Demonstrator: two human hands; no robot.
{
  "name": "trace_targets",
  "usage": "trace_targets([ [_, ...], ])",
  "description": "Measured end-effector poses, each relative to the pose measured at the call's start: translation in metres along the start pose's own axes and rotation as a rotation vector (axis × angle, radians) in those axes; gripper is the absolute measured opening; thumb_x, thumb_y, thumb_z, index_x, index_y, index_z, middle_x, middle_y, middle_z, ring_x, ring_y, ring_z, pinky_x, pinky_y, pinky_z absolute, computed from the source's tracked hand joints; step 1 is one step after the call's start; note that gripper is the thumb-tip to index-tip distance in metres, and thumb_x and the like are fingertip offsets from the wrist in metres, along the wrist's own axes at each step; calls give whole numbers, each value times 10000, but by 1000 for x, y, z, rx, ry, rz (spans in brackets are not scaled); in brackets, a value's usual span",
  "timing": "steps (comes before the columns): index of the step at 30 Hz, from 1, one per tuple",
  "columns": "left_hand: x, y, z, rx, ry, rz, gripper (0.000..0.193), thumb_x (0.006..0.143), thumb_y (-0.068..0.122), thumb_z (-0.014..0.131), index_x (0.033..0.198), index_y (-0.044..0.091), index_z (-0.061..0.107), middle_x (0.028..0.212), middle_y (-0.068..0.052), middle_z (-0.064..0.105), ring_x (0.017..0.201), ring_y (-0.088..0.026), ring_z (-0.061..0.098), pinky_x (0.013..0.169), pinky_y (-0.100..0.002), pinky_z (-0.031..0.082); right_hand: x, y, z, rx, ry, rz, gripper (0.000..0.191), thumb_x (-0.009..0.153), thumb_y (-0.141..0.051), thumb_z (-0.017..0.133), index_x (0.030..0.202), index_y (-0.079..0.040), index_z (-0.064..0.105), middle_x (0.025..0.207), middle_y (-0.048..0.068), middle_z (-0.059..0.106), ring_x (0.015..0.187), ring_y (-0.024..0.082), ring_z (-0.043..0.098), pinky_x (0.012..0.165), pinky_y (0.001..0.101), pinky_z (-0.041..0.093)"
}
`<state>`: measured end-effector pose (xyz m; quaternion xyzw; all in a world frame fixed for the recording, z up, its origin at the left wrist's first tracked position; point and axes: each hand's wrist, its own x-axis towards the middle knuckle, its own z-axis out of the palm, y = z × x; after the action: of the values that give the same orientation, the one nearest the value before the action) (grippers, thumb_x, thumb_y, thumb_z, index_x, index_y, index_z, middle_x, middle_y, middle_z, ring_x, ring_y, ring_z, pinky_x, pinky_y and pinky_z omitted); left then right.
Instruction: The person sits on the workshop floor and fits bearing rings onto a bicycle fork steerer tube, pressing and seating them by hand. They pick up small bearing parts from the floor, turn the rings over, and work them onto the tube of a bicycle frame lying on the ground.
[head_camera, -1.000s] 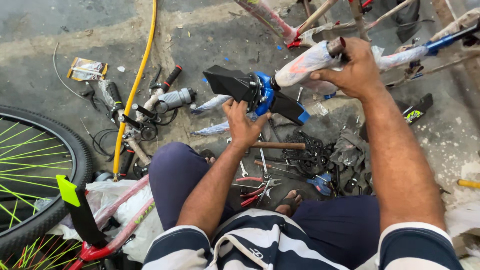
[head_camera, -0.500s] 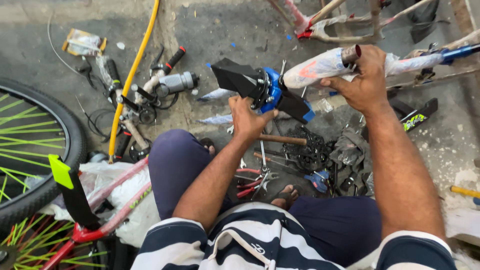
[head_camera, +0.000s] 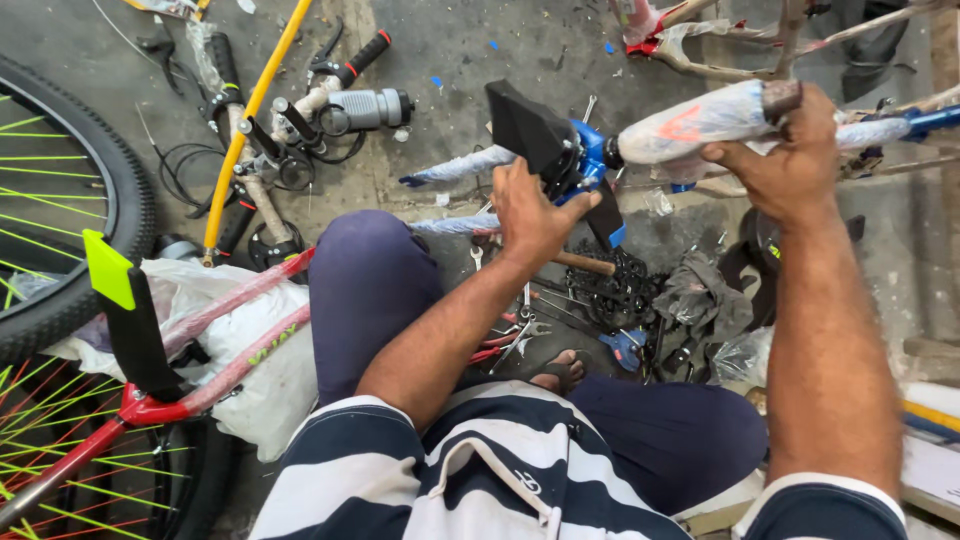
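Both hands are clamped on one bicycle frame held above the lap. Left hand (head_camera: 530, 215) grips the blue metal clamp and black wedge-shaped part (head_camera: 545, 140) at the frame's joint, thumb stretched toward the blue piece. Right hand (head_camera: 785, 165), off to the right and a little farther out, closes around the plastic-wrapped frame tube (head_camera: 700, 122) near its rusty cut end. The hands are well apart, joined only by the frame between them.

Just below the left hand, on the concrete floor (head_camera: 450, 40), lie a wooden-handled hammer (head_camera: 585, 263), loose spanners and red-handled pliers (head_camera: 490, 352), with a black bicycle chain (head_camera: 625, 290) heaped beside them. Left of the left hand, a red bicycle frame wrapped in clear film (head_camera: 230, 300) leans over a black tyre with green spokes (head_camera: 70, 190). Beyond it, a yellow hose (head_camera: 245, 120) runs past a grey suspension fork (head_camera: 365, 108).
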<state>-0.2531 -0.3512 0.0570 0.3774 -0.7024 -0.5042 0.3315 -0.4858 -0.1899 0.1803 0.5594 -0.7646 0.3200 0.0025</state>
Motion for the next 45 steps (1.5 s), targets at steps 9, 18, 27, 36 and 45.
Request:
trace_targets([
  [9,1,10,21,165,-24,141,657,581,448,939,1000,19,673,1181,-132,588,1153,-350,506,951,-530,387,-22,-27,-6,468,104,194,605,889,-331,983,1248,-30,602,1142,-2,688,1068,96,673,970,258,568],
  [18,-3,-26,44,221,79,241,749,620,563,915,1012,-15,644,1313,-221,556,1288,-403,459,1030,-576,370,-38,-27,-7,287,98,196,589,868,-295,987,1213,-20,597,1137,6,671,1033,101,651,950,265,549],
  [27,7,-79,2,-42,30,-36,763,633,475,902,1241,100,637,1203,-102,680,1181,-315,631,1001,-482,477,-22,-7,80,-208,45,-152,583,812,-292,969,1169,-11,604,1180,105,600,1127,277,568,1018,405,493],
  [36,11,-96,9,34,65,-194,703,699,574,869,1103,25,696,1136,-173,706,1075,-350,694,953,-472,546,1,11,115,-263,-3,-161,579,787,-384,939,1166,-58,645,1148,65,619,1148,318,563,1001,475,412],
  [45,-12,-88,22,285,195,-127,1106,819,555,833,1481,-160,310,1564,-397,278,1481,-514,220,1208,-560,154,27,-10,129,-304,157,-85,847,769,-654,921,1161,0,555,1144,173,556,1176,394,509,1118,566,362],
])
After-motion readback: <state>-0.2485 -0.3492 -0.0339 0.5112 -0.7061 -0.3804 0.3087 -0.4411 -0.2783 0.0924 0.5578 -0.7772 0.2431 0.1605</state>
